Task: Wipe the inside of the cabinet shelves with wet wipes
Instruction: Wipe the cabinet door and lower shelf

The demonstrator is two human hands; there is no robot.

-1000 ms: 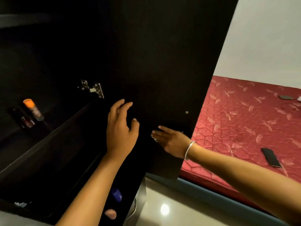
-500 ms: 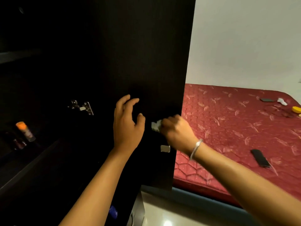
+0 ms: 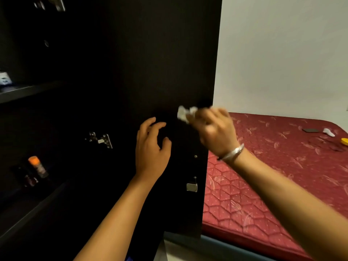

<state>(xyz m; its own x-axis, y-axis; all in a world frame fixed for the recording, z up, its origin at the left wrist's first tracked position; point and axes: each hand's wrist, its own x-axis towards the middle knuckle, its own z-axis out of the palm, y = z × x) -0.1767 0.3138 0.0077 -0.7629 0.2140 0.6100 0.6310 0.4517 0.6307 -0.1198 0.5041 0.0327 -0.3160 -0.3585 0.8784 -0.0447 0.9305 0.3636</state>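
Cabinet shelves [image 3: 28,91] at your nine o'clock look untouched, so most wiping remains: your right hand [image 3: 214,129] grasps the crumpled wet wipe [image 3: 183,113] against the open door [image 3: 150,63], your left hand [image 3: 151,147] resting released beside it.

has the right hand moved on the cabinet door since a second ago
Yes. The right hand, gripping the wipe, has moved up the door, away from the latch plate.
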